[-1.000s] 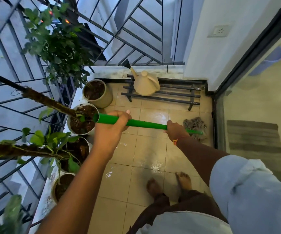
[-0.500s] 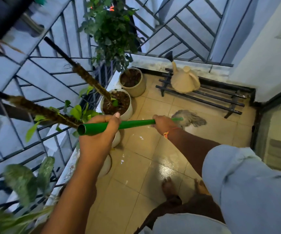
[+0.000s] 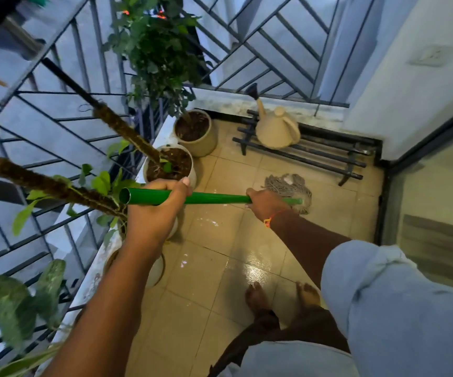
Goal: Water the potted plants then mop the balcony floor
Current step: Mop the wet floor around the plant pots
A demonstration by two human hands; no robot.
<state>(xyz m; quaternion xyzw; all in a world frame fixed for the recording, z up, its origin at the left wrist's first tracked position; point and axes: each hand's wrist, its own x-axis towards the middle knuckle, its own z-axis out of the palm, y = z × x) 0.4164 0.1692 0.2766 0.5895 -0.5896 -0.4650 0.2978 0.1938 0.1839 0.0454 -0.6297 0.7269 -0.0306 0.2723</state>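
Both my hands hold a green mop handle (image 3: pixel 214 198). My left hand (image 3: pixel 156 206) grips it near its open top end. My right hand (image 3: pixel 264 204) grips it lower down, close to the grey string mop head (image 3: pixel 287 186), which lies on the wet beige tile floor (image 3: pixel 219 257). Along the left railing stand several cream pots with dark soil: one with a leafy bush (image 3: pixel 195 133), one with a moss pole (image 3: pixel 169 165), and others partly hidden behind my left arm. A beige watering can (image 3: pixel 277 130) sits on a low black rack at the far end.
The black slatted rack (image 3: pixel 326 156) crosses the far end of the balcony. A metal railing (image 3: pixel 43 126) runs along the left and the back. A glass sliding door (image 3: pixel 437 213) with a dark frame bounds the right. My bare feet (image 3: pixel 282 296) stand on the wet tiles.
The mop head has slid left across the floor, from beside the door frame toward the pots. My view has swung left and up along the railing. Both hands keep their grip.
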